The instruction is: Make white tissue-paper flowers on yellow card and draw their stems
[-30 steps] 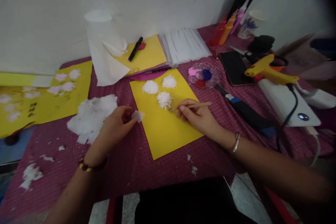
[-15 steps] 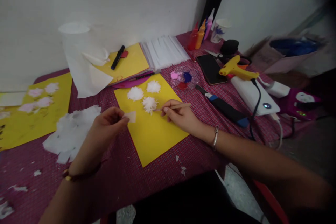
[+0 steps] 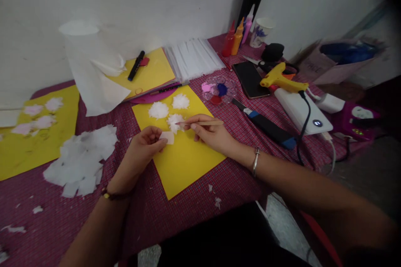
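Three fluffy white paper flowers lie on a yellow sheet (image 3: 175,175): a left one (image 3: 158,110), a back one (image 3: 181,101) and a front one (image 3: 176,122). My right hand (image 3: 213,133) is closed around a slim paintbrush (image 3: 208,123), its tip at the front flower. Between the thumb and fingers of my left hand (image 3: 145,144) is a small pale square of paper (image 3: 167,137), held over the sheet just left of the brush. A clear flower-shaped palette (image 3: 230,89) with pink, blue and red paint sits beyond my right hand.
White paper pieces (image 3: 78,158) are piled at the left, near another yellow sheet (image 3: 34,150) bearing pinkish flowers. A utility knife (image 3: 269,127), phone (image 3: 249,79), yellow glue gun (image 3: 283,79) and white power bank (image 3: 305,112) lie right. Paint bottles (image 3: 229,41) stand behind.
My left hand has moved right with the paper square, closer to the brush. The brush tip has shifted slightly left and up, onto the front flower. The whole view has shifted slightly.
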`<state>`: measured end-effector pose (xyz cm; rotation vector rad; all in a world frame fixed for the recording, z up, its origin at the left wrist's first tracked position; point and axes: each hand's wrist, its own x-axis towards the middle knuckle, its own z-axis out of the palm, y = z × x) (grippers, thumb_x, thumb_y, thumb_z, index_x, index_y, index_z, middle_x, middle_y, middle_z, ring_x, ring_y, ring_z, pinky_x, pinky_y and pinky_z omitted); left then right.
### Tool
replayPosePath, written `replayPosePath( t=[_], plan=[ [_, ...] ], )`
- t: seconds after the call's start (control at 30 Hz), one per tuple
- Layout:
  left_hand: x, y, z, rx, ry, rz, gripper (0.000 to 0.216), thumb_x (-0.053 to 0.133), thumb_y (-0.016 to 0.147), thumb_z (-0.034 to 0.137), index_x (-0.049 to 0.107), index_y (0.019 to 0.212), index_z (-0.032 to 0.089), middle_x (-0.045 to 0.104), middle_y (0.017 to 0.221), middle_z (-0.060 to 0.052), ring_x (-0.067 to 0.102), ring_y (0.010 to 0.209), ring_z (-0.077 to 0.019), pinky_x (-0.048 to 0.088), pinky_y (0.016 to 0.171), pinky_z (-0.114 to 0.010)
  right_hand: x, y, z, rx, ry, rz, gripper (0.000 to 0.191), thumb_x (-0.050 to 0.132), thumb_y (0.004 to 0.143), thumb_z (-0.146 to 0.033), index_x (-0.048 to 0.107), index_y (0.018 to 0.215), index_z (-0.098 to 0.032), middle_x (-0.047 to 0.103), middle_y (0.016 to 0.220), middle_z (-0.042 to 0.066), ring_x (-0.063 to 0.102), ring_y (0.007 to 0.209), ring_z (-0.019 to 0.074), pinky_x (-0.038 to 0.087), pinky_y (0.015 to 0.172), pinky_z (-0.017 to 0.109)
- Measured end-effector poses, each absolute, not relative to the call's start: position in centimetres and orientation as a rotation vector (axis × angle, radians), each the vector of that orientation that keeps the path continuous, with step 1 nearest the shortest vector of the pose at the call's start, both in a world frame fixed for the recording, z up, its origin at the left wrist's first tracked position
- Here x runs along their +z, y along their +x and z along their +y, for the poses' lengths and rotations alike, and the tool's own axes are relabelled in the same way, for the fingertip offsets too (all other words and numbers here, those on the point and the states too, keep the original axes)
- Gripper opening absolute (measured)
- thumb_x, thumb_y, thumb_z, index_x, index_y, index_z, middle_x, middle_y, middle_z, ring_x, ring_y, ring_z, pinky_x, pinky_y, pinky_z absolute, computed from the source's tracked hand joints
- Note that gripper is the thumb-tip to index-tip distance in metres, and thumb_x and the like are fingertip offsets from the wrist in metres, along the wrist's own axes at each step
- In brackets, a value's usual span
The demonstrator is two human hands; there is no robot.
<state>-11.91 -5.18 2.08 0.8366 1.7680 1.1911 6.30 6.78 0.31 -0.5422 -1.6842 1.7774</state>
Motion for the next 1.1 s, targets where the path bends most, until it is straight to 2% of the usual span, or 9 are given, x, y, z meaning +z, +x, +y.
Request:
replayPosePath(
  t=[0.1, 0.27, 0.43, 0.6, 0.7, 0.8, 0.97, 1.1],
  plan=[
    [1.8, -12.2, -5.4, 1.176, 0.86, 1.762, 0.02, 0.073, 0.066, 0.025, 0.056, 0.073, 0.018, 0.054, 0.057, 0.006, 0.046, 0.052, -0.0071, 0.033, 0.052, -0.019, 0.5, 6.5, 6.8, 1.793, -0.552, -1.629, 0.014, 0.054, 0.087, -0.029, 0.06, 0.093, -0.018, 0.066, 0.085, 0.002, 0.055, 0.059, 0.0074, 0.044, 0.048, 0.019],
    [1.4, -12.8, -5.8, 1.189, 0.849, 1.779, 0.015, 0.069, 0.072, 0.03, 0.058, 0.075, 0.019, 0.054, 0.058, 0.006, 0.045, 0.052, -0.0072, 0.032, 0.052, -0.019, 0.8, 6.7, 6.8, 1.768, -0.621, -1.55, 0.018, 0.052, 0.089, -0.034, 0.053, 0.08, -0.019, 0.059, 0.067, -0.003, 0.048, 0.049, 0.0051, 0.039, 0.044, 0.019],
    [1.9, -13.1, -6.2, 1.104, 0.926, 1.899, 0.009, 0.061, 0.072, 0.027, 0.054, 0.071, 0.021, 0.05, 0.055, 0.005, 0.041, 0.048, -0.0103, 0.029, 0.048, -0.023, 0.7, 6.7, 6.5, 1.768, -0.565, -1.653, 0.015, 0.053, 0.087, -0.033, 0.055, 0.084, -0.019, 0.059, 0.072, -0.002, 0.049, 0.055, 0.0061, 0.04, 0.048, 0.019],
    [3.4, -11.6, -5.7, 0.92, 1.531, 2.416, 0.018, 0.066, 0.071, 0.032, 0.058, 0.083, 0.021, 0.058, 0.079, -0.003, 0.052, 0.07, -0.0188, 0.039, 0.063, -0.03, 0.6, 6.6, 6.3, 1.718, -0.56, -1.739, 0.015, 0.051, 0.088, -0.032, 0.057, 0.084, -0.019, 0.059, 0.076, 0.0, 0.051, 0.061, 0.0081, 0.042, 0.053, 0.021],
    [3.5, -10.6, -4.3, 0.881, 1.745, 2.335, 0.018, 0.066, 0.074, 0.037, 0.06, 0.08, 0.02, 0.059, 0.079, -0.004, 0.054, 0.075, -0.0202, 0.041, 0.069, -0.032, 0.6, 6.6, 6.4, 1.654, -0.566, -1.755, 0.015, 0.051, 0.088, -0.03, 0.057, 0.081, -0.019, 0.059, 0.076, 0.0, 0.052, 0.064, 0.0093, 0.042, 0.056, 0.022],
    [3.1, -10.7, -3.1, 0.88, 1.585, 2.254, 0.016, 0.063, 0.074, 0.034, 0.059, 0.067, 0.02, 0.058, 0.067, -0.001, 0.053, 0.066, -0.0175, 0.039, 0.061, -0.029, 0.6, 6.7, 6.5, 1.609, -0.566, -1.814, 0.015, 0.05, 0.088, -0.027, 0.058, 0.079, -0.018, 0.059, 0.077, 0.001, 0.054, 0.067, 0.0104, 0.043, 0.059, 0.024],
    [2.6, -12.3, -3.6, 1.045, 1.113, 2.113, 0.019, 0.063, 0.075, 0.036, 0.058, 0.069, 0.019, 0.053, 0.06, 0.002, 0.044, 0.053, -0.011, 0.031, 0.047, -0.024, 0.4, 6.7, 6.8, 1.507, -0.576, -1.905, 0.016, 0.049, 0.089, -0.023, 0.059, 0.078, -0.017, 0.06, 0.082, 0.002, 0.053, 0.068, 0.0106, 0.041, 0.059, 0.024],
    [2.3, -13.0, -4.2, 1.114, 1.024, 2.075, 0.017, 0.066, 0.073, 0.031, 0.055, 0.067, 0.019, 0.051, 0.058, 0.003, 0.042, 0.05, -0.0093, 0.029, 0.045, -0.023, -0.1, 6.4, 7.0, 1.513, -0.62, -1.875, 0.014, 0.048, 0.089, -0.025, 0.059, 0.085, -0.017, 0.059, 0.082, 0.002, 0.053, 0.066, 0.011, 0.04, 0.055, 0.025]
  ],
)
